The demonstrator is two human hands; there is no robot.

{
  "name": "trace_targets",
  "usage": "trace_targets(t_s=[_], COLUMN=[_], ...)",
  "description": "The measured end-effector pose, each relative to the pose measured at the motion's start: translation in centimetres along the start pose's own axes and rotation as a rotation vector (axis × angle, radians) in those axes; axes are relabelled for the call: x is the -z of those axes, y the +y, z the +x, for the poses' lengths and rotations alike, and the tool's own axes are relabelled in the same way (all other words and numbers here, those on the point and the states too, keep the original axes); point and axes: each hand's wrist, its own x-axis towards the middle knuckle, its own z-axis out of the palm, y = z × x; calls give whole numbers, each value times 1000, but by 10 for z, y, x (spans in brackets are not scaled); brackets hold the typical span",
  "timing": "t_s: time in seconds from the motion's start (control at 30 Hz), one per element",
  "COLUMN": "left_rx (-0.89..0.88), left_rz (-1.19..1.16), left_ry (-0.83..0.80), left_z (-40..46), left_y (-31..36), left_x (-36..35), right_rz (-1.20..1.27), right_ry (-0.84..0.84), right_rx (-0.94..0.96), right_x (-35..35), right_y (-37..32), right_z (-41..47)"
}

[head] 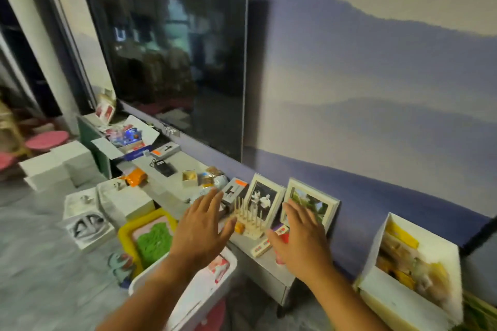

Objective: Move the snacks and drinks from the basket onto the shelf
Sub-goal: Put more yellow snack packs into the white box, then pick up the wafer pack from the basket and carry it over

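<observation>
My left hand is stretched out flat with straight fingers, above the white basket and the near end of the long grey shelf. A pink-and-white packet lies in the basket. My right hand is also spread flat, over the shelf's near end, where a red-and-white packet and a cream strip lie. Neither hand holds anything. On the shelf farther back sit an orange snack bag and a small cluster of snack packets.
Two picture frames and a wooden peg rack stand on the shelf against the wall, under a large dark TV. A yellow tray with green material and white boxes lie on the floor at left. An open box of goods stands at right.
</observation>
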Motion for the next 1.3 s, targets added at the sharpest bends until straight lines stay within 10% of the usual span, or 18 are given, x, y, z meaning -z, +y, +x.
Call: trace_targets(t_s=[0.43,0.93,1.3], left_rx=[27,-396,-834], left_rz=[135,81,219], left_ry=[-65,-397,-530], left_z=[-60,85,169], left_y=[-299,-333,-373], left_x=[112,-27,-346], right_rz=[24,-11,-119], right_ry=[-33,-138,-242], right_rx=[154,-359,-463], right_x=[-152,-259,-496], right_y=[-294,-184,-57], right_z=[20,84,124])
